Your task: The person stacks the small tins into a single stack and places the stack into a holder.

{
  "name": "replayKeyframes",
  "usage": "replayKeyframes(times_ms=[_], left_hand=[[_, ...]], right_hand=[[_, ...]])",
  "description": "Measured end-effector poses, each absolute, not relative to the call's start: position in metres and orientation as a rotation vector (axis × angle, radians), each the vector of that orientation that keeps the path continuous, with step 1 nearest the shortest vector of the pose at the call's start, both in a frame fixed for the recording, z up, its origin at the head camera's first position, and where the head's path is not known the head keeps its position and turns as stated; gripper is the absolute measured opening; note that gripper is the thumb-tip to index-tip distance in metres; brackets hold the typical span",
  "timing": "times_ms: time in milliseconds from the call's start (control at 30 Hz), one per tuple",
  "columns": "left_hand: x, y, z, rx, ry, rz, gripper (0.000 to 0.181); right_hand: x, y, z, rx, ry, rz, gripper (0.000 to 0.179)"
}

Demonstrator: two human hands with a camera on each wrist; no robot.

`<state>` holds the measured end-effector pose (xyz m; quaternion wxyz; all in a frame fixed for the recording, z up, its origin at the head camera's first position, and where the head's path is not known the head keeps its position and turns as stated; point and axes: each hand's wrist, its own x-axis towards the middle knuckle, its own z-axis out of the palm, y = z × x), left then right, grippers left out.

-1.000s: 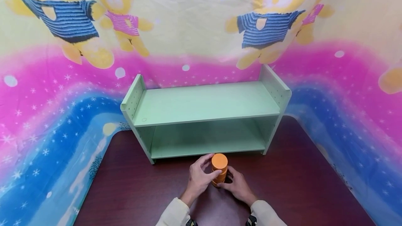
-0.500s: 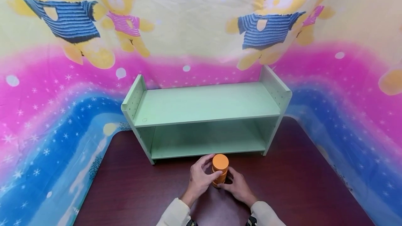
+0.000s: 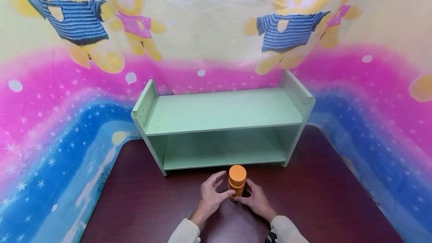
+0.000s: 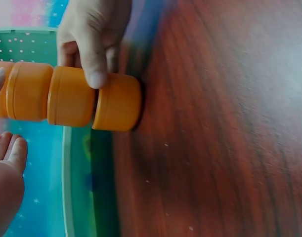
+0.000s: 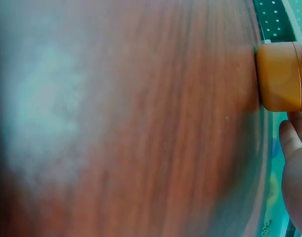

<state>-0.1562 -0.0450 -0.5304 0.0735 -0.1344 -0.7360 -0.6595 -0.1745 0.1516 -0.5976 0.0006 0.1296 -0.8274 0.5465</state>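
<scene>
A stack of several orange cylinders [image 3: 237, 175], each shaped like a small round jar, stands upright on the table in front of the shelf. My right hand [image 3: 258, 200] holds it low down. In the left wrist view the right thumb [image 4: 97, 79] lies across the joint between the lowest two cylinders. Around the upper part my left hand [image 3: 208, 196] is spread, its fingers apart from the stack and its thumb tip close by the near side. The right wrist view catches only the bottom cylinder [image 5: 279, 79] and part of the right hand [image 5: 296, 182].
A pale green two-tier shelf [image 3: 222, 111] stands right behind the stack. The dark red-brown table [image 3: 152, 205] extends to both sides. Cloth printed with bears [image 3: 216, 29] hangs around the back and sides.
My left hand has loosened from the upper stack and drawn slightly left, its fingers spreading. The right hand stays at the base and the stack stands where it was.
</scene>
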Motion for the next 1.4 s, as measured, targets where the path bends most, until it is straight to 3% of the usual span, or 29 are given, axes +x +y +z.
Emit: replayKeyframes(times_ms=[1400], left_hand=[[-0.171, -0.05, -0.579, -0.4, -2.505, -1.969, 0.053]], right_hand=[[-0.178, 0.166, -0.591, 0.484, -2.742, 1.714, 0.064]])
